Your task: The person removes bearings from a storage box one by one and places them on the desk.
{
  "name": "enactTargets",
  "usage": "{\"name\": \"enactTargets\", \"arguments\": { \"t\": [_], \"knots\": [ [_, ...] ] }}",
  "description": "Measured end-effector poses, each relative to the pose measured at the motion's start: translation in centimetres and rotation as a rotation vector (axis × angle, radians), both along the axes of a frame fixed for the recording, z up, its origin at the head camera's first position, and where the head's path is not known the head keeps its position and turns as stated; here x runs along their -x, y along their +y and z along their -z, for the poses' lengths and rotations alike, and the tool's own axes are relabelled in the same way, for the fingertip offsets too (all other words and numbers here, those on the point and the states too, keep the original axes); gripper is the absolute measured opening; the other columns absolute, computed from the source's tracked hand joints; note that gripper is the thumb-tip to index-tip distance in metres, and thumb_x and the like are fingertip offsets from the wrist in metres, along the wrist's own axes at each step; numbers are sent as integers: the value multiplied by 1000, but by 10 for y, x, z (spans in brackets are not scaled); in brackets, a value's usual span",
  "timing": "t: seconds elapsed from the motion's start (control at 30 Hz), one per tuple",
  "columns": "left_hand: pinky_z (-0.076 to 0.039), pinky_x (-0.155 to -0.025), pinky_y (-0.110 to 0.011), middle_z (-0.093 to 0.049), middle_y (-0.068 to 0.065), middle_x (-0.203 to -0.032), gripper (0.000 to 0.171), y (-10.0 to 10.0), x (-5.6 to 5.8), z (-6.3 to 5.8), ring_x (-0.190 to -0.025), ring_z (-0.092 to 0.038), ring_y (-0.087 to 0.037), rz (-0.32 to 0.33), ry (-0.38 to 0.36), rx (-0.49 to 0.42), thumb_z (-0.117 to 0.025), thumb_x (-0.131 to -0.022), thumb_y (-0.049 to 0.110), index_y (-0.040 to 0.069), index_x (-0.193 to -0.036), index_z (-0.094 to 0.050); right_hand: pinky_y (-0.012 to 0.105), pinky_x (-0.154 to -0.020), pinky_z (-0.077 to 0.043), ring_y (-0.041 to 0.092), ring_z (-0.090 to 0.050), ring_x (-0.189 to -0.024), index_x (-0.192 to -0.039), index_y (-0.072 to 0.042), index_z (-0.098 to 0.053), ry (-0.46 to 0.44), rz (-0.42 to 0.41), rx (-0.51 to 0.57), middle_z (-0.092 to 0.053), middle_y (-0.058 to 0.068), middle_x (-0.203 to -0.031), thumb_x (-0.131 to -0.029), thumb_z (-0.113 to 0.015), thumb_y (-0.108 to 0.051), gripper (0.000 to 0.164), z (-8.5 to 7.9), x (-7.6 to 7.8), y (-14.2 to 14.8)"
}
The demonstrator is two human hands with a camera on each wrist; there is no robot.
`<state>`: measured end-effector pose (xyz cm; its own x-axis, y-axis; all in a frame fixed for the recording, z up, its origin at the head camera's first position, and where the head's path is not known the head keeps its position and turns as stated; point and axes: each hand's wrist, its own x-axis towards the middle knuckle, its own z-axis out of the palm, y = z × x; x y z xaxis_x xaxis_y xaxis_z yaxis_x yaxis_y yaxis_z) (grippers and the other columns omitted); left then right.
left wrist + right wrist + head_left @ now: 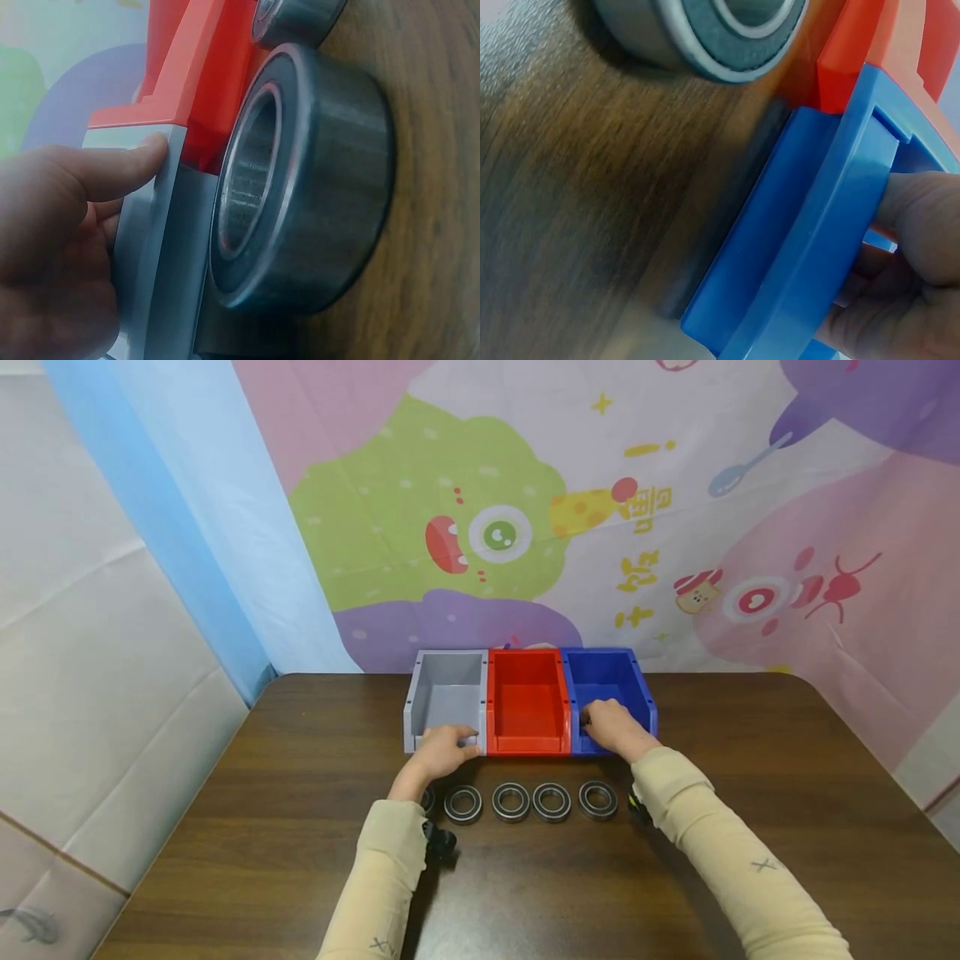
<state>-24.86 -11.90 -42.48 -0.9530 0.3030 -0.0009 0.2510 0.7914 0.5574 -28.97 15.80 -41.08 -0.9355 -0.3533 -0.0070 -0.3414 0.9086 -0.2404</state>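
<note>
My left hand [444, 752] is at the front of the grey bin [447, 657]. In the left wrist view its thumb lies on the bin's front rim [150, 195], with bent fingers partly hidden behind. My right hand [617, 727] reaches into the blue bin [647, 693] near its left wall. The right wrist view shows thumb and curled fingers behind the blue front lip [817, 217], fingertips hidden. A dark patch shows by the right fingertips; I cannot tell if it is an object. Several steel ball bearings [511, 802] lie flat in a row before the bins.
Between the two bins stands a red bin [528, 745], touching both. The leftmost bearing [429, 800] is partly covered by the left wrist. All rest on a brown wooden table [300, 827], with a printed cartoon cloth [420, 468] hanging behind its far edge.
</note>
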Motion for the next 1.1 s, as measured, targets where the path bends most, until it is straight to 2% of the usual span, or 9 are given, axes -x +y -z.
{"name": "enactTargets", "arguments": {
  "t": [0.27, 0.53, 0.8, 1.1],
  "knots": [
    [-29, -95, -45, -63, -12, -115, 36, 0, 0, 1, -111, -54, -29, 3, 6, 9, -60, -85, 23, 3, -115, -62, 45, -79, -48, 32, -62, -88, -91, 0, -68, -28, 26, 50, -67, 16, -91, -82, -59, -6, 14, 1, 0, 2],
    [-29, -96, -45, -63, -12, -114, 34, 0, 1, 2, -110, -54, -30, 3, 7, 10, -61, -85, 22, 3, -114, -63, 44, -75, -49, 28, -60, -81, -89, -4, -63, -2, 75, 95, -65, 14, -89, -80, -62, -6, 9, 3, 0, 3],
    [-30, -95, -44, -63, -12, -114, 35, 0, 0, 0, -110, -55, -30, 5, 11, 15, -60, -86, 23, 3, -114, -63, 44, -73, -48, 28, -57, -79, -90, -4, -61, 65, 51, 142, -63, 15, -90, -81, -61, -3, 9, 1, -2, 6],
    [-30, -95, -44, -63, -11, -115, 35, 0, 1, 1, -111, -54, -29, -5, 2, 17, -60, -86, 24, 4, -115, -63, 47, -77, -47, 33, -59, -92, -102, -1, -59, 123, 29, 180, -63, 19, -100, -83, -59, -4, 19, 3, -9, 9]
  ]
}}
